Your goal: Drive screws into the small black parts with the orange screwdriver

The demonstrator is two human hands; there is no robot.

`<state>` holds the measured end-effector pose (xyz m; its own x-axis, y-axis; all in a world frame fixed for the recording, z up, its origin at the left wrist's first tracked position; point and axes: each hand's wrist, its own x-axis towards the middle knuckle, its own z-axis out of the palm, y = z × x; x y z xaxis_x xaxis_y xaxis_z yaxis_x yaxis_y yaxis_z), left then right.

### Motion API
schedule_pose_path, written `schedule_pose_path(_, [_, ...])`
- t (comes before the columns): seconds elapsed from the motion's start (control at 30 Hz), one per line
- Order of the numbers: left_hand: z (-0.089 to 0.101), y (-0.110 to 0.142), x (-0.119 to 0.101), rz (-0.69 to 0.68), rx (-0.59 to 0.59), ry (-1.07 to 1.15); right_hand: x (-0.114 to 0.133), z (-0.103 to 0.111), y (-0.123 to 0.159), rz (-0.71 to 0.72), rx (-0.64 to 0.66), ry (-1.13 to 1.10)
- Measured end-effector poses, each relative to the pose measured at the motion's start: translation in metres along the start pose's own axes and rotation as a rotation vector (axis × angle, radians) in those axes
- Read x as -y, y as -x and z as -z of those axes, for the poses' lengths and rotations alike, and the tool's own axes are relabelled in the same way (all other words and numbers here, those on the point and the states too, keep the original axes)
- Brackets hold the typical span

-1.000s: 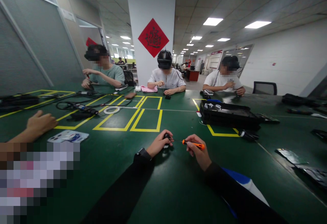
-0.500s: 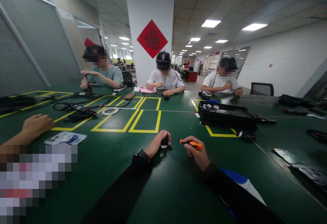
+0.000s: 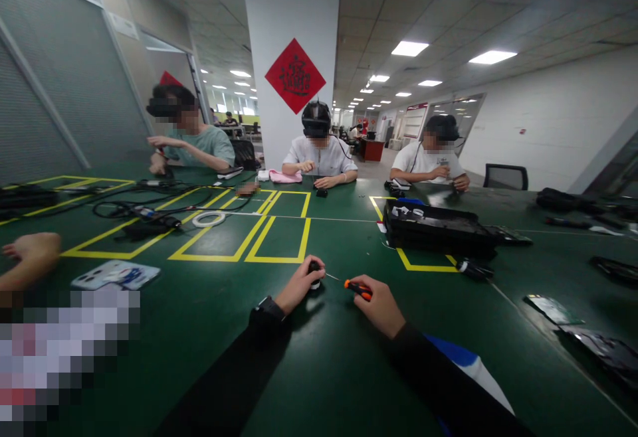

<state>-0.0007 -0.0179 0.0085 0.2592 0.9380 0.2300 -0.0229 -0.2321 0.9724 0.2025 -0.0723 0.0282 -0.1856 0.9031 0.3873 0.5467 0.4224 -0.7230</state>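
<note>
My left hand [image 3: 299, 285] is closed around a small black rounded object with a pale band [image 3: 314, 276], held at the green tabletop [image 3: 329, 370]; the fingers cover part of it, and its kind does not show. To its right, my right hand [image 3: 379, 305] grips an orange and black screwdriver [image 3: 359, 289] by the handle. The thin shaft points left toward the black object; whether the tip touches it I cannot tell. A blue and white cloth-like item [image 3: 466, 360] lies partly under my right forearm.
A black tray [image 3: 438, 228] with small pieces stands ahead to the right. Left are a phone [image 3: 117, 275], a white cable coil [image 3: 209, 219], black cables [image 3: 149, 218] and a co-worker's hand [image 3: 37, 251]. Circuit boards [image 3: 553, 309] lie at right. Three people sit across the table.
My right hand has turned, so the screwdriver handle is more covered by the fingers. My left hand still holds the black object. The co-worker's hand at left has shifted further left.
</note>
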Motion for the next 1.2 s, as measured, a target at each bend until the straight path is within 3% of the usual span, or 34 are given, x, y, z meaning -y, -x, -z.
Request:
schedule_pose_path(0.17, [0.0, 0.002, -0.004, -0.042, -0.006, -0.03, 0.005, 0.002, 0.0, 0.027, -0.02, 0.189])
schedule_pose_path(0.37, [-0.001, 0.002, -0.01, 0.005, -0.062, 0.025, 0.006, -0.001, 0.0, 0.11, -0.044, 0.109])
schedule_pose_path(0.57, [-0.003, 0.002, -0.006, -0.046, -0.081, -0.149, -0.005, -0.007, 0.0, 0.039, 0.021, 0.115])
schedule_pose_path(1.2, [-0.002, 0.003, -0.002, -0.04, -0.048, -0.147, -0.014, -0.011, -0.004, 0.045, 0.03, 0.127])
